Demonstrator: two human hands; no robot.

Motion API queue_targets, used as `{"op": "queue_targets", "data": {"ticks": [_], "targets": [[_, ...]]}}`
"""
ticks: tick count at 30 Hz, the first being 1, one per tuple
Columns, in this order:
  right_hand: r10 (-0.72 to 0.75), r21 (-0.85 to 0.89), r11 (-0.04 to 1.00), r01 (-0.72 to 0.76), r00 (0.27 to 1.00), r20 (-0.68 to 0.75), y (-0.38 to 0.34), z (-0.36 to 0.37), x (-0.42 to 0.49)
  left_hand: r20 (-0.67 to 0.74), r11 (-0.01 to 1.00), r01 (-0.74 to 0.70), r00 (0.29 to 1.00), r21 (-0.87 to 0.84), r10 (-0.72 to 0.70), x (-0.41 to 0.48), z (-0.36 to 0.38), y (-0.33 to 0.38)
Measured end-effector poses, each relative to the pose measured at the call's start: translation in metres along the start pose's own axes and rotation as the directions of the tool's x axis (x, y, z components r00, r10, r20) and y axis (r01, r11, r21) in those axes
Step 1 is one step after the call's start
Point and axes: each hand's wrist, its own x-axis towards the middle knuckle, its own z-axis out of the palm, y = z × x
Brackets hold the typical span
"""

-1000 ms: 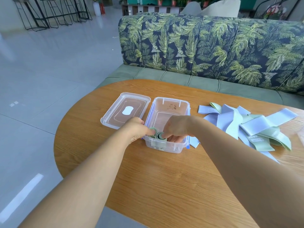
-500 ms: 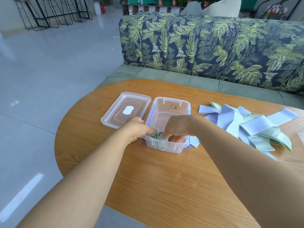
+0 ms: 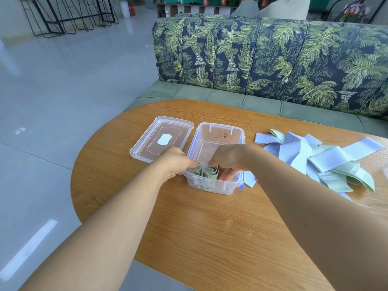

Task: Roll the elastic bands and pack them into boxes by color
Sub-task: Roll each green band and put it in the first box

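A clear plastic box (image 3: 218, 133) stands open on the wooden table (image 3: 210, 227). Two rolled green bands stand side by side at its near end: a left roll (image 3: 195, 170) and a right roll (image 3: 211, 172). My left hand (image 3: 174, 161) grips the box's near left corner, its fingertips against the left roll. My right hand (image 3: 228, 158) reaches into the box with curled fingers beside the right roll; whether it holds the roll is hidden. A loose pile of blue and green bands (image 3: 319, 158) lies to the right.
The box's clear lid (image 3: 161, 138) lies flat just left of the box. A leaf-patterned sofa (image 3: 273, 64) runs behind the table. At the far right edge a clear object (image 3: 386, 172) is barely in view.
Both hands stay at the box's near end. The two green rolls show more plainly between the hands, standing upright in the box.
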Motion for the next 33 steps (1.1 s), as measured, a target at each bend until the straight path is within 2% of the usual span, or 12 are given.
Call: {"op": "queue_targets", "data": {"ticks": [6,11,20,25,33], "targets": [[-0.039,-0.103,0.994,0.037,0.999,-0.023,0.0037,0.0023,0.0088,0.013,0.999,0.017,1.0,-0.031,-0.016,0.0028,0.0008,-0.001],[-0.028,-0.05,0.998,0.027,0.999,-0.034,0.0045,0.0041,0.01,0.011,1.0,0.012,1.0,-0.026,-0.012,0.0047,0.0003,-0.0015],[-0.028,-0.132,0.991,0.024,0.999,-0.031,0.0046,0.0039,0.0086,0.047,0.997,-0.023,0.999,0.073,0.019,0.0032,0.0043,0.0021],[-0.007,-0.088,0.996,0.003,0.999,-0.044,0.0046,0.0004,0.0071,0.062,0.995,-0.037,0.998,0.089,0.031,0.0033,0.0039,0.0041],[-0.025,-0.117,0.993,0.021,0.999,-0.033,0.0089,0.0031,0.0068,0.043,0.989,-0.027,0.999,0.148,0.021,-0.0033,0.0072,0.0073]]}}
